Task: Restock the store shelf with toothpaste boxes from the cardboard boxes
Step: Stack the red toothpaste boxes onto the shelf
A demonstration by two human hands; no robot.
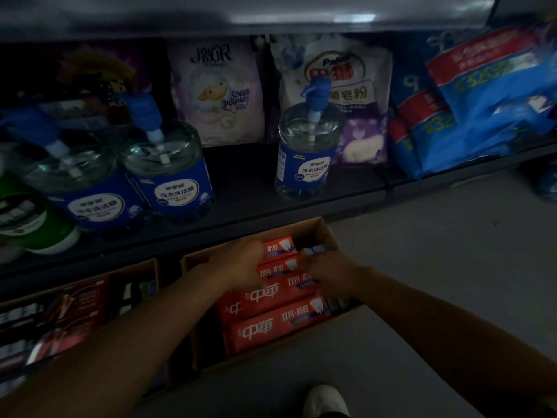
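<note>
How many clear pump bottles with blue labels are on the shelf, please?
3: two side by side at the left, one alone mid-shelf. Others may be hidden.

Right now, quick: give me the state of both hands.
Left hand: down in the cardboard box, fingers over the red toothpaste boxes; grip cannot be told.
Right hand: on the same boxes; grip cannot be told.

- Dark store shelf (241, 164), holding three clear pump bottles (304, 152) with blue labels, soap powder bags (217, 92) standing behind, blue packs (482, 98) stacked at right, green-and-white tubs (36, 224) at left.
- Grey floor (437, 251) below, carrying an open cardboard box (319, 233) of red toothpaste boxes (280, 327), beside a second cardboard box (150, 267) of darker cartons.
</note>
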